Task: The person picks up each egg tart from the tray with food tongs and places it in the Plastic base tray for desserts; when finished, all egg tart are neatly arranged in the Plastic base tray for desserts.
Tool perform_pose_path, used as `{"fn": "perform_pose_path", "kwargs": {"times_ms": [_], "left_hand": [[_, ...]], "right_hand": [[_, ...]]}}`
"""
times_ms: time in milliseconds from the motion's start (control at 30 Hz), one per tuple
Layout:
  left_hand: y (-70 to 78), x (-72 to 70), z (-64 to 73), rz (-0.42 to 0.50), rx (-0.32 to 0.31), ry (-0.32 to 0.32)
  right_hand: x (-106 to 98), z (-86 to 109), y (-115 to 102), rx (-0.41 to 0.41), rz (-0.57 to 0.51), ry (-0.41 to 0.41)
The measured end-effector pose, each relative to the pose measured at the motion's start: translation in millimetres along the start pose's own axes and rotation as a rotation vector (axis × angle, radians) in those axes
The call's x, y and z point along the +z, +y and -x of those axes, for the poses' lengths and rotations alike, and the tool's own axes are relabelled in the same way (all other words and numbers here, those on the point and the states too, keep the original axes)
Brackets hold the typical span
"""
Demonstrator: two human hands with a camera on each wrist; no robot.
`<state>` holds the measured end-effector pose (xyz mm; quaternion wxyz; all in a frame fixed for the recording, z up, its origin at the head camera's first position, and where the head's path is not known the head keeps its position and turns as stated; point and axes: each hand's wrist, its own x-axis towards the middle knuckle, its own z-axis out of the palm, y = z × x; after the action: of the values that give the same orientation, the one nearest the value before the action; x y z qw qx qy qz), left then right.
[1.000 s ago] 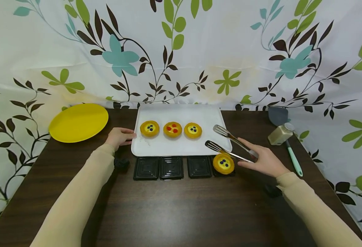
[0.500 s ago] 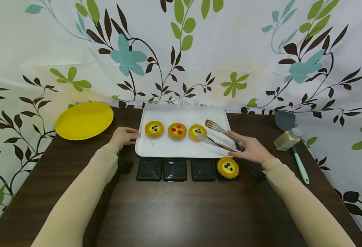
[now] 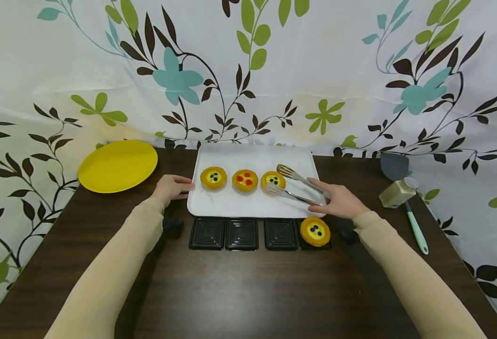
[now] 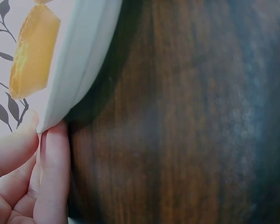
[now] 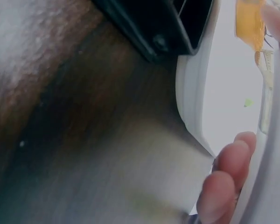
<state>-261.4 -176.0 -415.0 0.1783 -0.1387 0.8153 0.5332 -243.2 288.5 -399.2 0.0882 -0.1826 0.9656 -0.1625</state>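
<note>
My left hand (image 3: 171, 189) pinches the left rim of a white tray (image 3: 227, 203); the left wrist view shows the thumb above the rim (image 4: 81, 56) and fingers below. With my right hand (image 3: 337, 201) I hold metal serving tongs (image 3: 302, 179), their slotted ends spread on either side of the rightmost egg tart (image 3: 269, 179), which has blueberries. Left of it on the tray lie a tart with red fruit (image 3: 245, 181) and another blueberry tart (image 3: 213, 178). In front, a further blueberry tart (image 3: 315, 231) sits on a small black holder.
Black square holders (image 3: 207, 233) line the tray's front edge. A yellow plate (image 3: 118, 166) lies back left. At right are a shaker jar (image 3: 397, 192) and a spatula with a mint handle (image 3: 418, 233). A patterned cloth (image 3: 252, 108) hangs behind the table.
My right hand has moved the tongs left and over the tray, from near the front-right tart to around the tray's rightmost tart. My left hand stays at the rim; the head view has shifted slightly.
</note>
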Motion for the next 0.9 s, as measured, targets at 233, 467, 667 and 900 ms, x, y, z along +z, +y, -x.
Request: {"fn": "perform_pose_path", "kwargs": {"times_ms": [233, 467, 667, 900], "left_hand": [[-1.2, 3.5, -2.3, 0.005, 0.005, -0.003], [1.1, 5.1, -0.5, 0.010, 0.005, 0.001], [1.4, 3.7, 0.2, 0.005, 0.004, 0.002], [0.7, 0.9, -0.2, 0.000, -0.004, 0.006]], "right_hand": [[2.7, -1.7, 1.6, -0.011, 0.007, -0.003], [2.3, 4.2, 6.3, -0.015, -0.009, 0.026], [0.1, 14.4, 7.9, -0.032, -0.031, 0.051], [-5.2, 29.0, 5.0, -0.054, -0.047, 0.066]]}}
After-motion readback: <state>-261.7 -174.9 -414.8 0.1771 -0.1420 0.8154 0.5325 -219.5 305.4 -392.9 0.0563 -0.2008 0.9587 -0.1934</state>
